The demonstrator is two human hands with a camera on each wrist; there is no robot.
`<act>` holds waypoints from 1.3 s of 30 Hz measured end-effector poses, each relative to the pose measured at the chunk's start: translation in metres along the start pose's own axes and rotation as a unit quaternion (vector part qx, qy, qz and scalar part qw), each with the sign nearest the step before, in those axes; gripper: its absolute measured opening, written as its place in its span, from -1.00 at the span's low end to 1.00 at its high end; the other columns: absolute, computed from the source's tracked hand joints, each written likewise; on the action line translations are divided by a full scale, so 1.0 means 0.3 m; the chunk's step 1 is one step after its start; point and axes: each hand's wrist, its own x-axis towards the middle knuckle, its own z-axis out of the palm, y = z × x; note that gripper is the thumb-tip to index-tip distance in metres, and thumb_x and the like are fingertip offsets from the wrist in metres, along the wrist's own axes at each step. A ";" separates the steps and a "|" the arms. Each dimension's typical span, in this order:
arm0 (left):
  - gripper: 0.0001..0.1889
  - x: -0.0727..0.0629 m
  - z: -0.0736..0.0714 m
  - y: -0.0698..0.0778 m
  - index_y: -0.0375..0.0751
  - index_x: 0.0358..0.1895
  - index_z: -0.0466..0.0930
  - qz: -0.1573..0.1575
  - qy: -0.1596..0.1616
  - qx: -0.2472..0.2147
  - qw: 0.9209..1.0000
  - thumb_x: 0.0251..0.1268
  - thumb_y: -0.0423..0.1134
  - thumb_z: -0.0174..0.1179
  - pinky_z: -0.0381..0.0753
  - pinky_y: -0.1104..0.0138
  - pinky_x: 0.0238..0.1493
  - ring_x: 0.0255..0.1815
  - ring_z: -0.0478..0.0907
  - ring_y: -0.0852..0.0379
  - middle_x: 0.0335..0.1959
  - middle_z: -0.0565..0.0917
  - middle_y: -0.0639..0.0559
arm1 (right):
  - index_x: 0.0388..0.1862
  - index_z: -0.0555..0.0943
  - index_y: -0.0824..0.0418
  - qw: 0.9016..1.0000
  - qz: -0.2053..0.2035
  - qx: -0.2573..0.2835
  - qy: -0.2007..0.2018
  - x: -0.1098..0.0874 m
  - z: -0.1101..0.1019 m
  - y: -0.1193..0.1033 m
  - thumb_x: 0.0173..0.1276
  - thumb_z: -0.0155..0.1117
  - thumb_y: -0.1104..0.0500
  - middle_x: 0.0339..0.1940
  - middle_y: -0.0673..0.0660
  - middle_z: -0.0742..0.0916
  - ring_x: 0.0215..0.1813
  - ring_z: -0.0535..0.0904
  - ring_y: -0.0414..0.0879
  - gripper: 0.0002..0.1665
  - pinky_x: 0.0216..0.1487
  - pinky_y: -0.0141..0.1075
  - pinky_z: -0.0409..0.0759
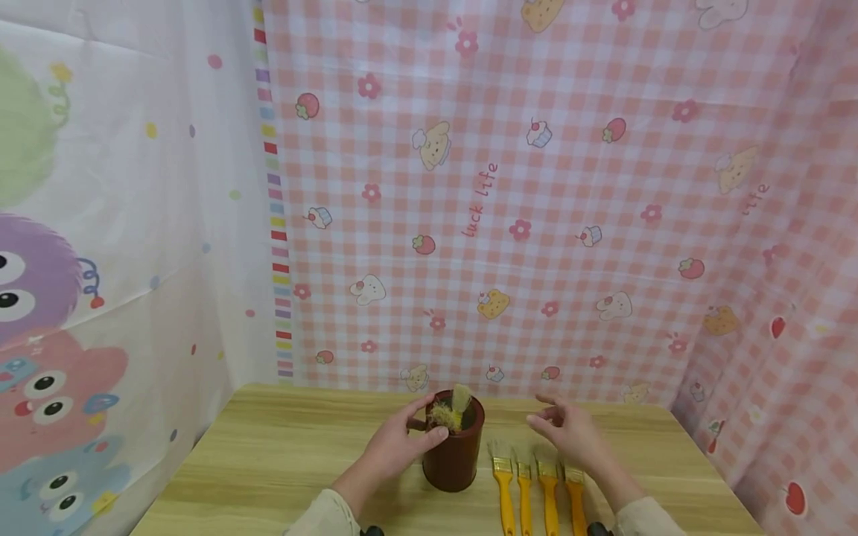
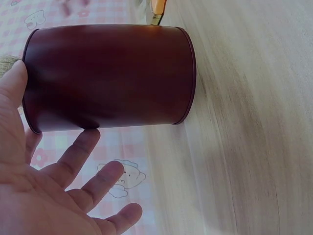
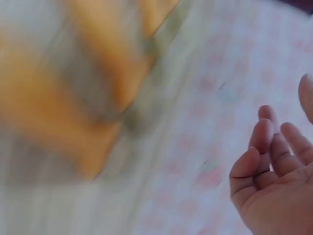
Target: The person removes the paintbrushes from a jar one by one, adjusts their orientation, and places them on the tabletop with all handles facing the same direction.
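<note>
A dark reddish-brown cylindrical pot (image 1: 452, 463) stands upright on the wooden table, with paintbrush bristles (image 1: 460, 399) sticking up out of its mouth. My left hand (image 1: 397, 447) holds the pot by its rim, thumb on the near side. In the left wrist view, one fingertip touches the pot's wall (image 2: 110, 76) while two other fingers are spread away from it. To the right, my right hand (image 1: 578, 433) hovers with loosely bent fingers and nothing in them. Below it lie several flat paintbrushes (image 1: 550, 502) with yellow-orange handles, side by side, bristles pointing away from me.
The wooden table (image 1: 295, 447) ends at a pink checked cloth (image 1: 523, 268) hanging behind it. A white cloth with cartoon figures (image 1: 134, 298) hangs at the left, and more pink cloth (image 1: 791, 357) hangs at the right.
</note>
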 end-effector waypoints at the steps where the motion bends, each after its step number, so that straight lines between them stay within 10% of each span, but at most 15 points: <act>1: -0.18 0.000 -0.001 0.000 0.28 0.66 0.31 0.001 0.000 -0.001 1.000 0.41 0.36 0.31 0.67 -0.27 0.16 0.32 0.64 -0.28 0.35 0.65 -0.22 | 0.54 0.53 0.18 1.000 -0.021 0.008 -0.003 0.001 0.017 -0.038 0.53 0.43 -0.05 0.06 0.12 0.82 -0.06 0.67 -0.09 -0.30 -0.18 -0.24 0.67; 16: -0.18 -0.005 -0.008 0.001 0.29 0.68 0.28 0.004 -0.005 -0.004 1.000 0.43 0.36 0.29 0.68 -0.31 0.13 0.29 0.65 -0.30 0.36 0.65 -0.25 | 0.40 0.68 0.09 0.981 -0.193 -0.023 -0.021 0.000 0.209 -0.309 0.41 0.56 -0.05 0.09 0.07 0.84 0.04 0.69 -0.05 -0.37 0.00 -0.13 0.72; 26: -0.17 -0.002 -0.007 0.001 0.20 0.68 0.29 0.003 -0.004 -0.008 1.000 0.45 0.34 0.29 0.68 -0.30 0.15 0.30 0.65 -0.29 0.35 0.67 -0.23 | 0.34 0.70 0.08 0.988 -0.149 0.035 -0.008 0.025 0.257 -0.342 0.57 0.39 -0.01 -0.07 0.04 0.81 -0.22 0.66 -0.23 -0.56 -0.28 -0.37 0.65; 39: -0.13 0.002 -0.003 -0.003 0.11 0.69 0.28 -0.012 -0.005 -0.015 1.000 0.43 0.35 0.30 0.67 -0.26 0.20 0.36 0.62 -0.27 0.39 0.65 -0.19 | 0.43 0.64 0.09 0.990 -0.134 0.037 -0.008 0.053 0.270 -0.381 0.57 0.36 0.22 0.27 0.25 0.78 0.13 0.81 0.13 -0.52 -0.02 -0.13 0.82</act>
